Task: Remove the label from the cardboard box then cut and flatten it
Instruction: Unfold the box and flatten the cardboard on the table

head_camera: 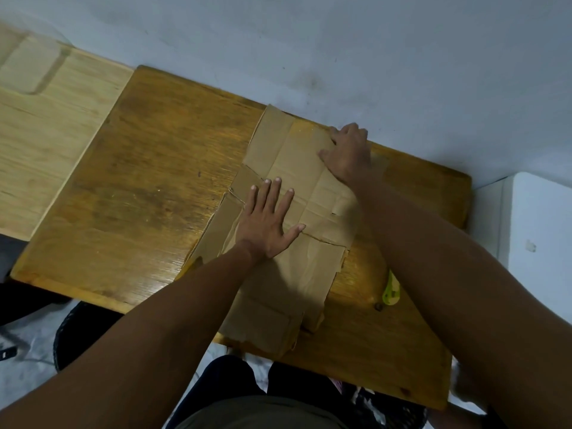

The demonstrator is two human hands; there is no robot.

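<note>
Flattened cardboard box (288, 218) on right half of wooden surface (148, 168), near flap overhanging edge. Left hand (267, 222) flat, fingers spread, pressing centre. Right hand (348, 153) pressing far-right corner, fingers seemingly straight. Bare room left.

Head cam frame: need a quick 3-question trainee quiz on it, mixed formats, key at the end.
1. True or false: the cardboard box stands upright with its flaps open.
2. Multiple choice: the left hand is A) gripping the green cutter, B) pressing flat on the cardboard, C) resting on bare table.
3. Fill in: the green cutter lies on the wooden table, partly hidden under the ____ forearm.

Key
1. False. It lies flattened on the table.
2. B. Fingers straight and spread on the cardboard; the right hand presses the far edge.
3. Right.
</note>
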